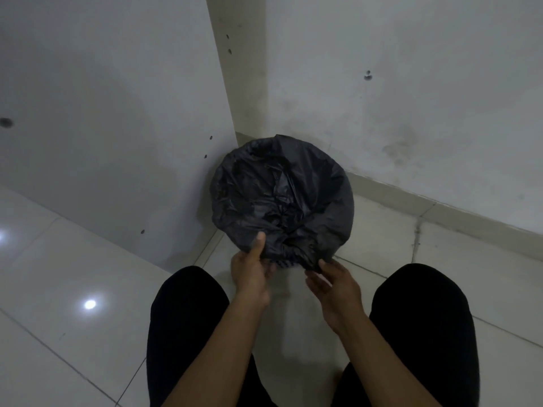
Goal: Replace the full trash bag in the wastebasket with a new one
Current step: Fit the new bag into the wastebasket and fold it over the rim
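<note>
Gripping the hem of the trash bag (pixel 282 195) at the near rim of the wastebasket (pixel 285 264): left hand (pixel 249 274) pinches near-left, thumb on top; right hand (pixel 332 286) pinches near-right. Wastebasket stands just beyond both hands, in the wall corner (pixel 235 127).

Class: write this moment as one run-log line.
trash bag: over wastebasket rim | left hand: pinches bag edge | right hand: at bag edge, grip unclear
</note>
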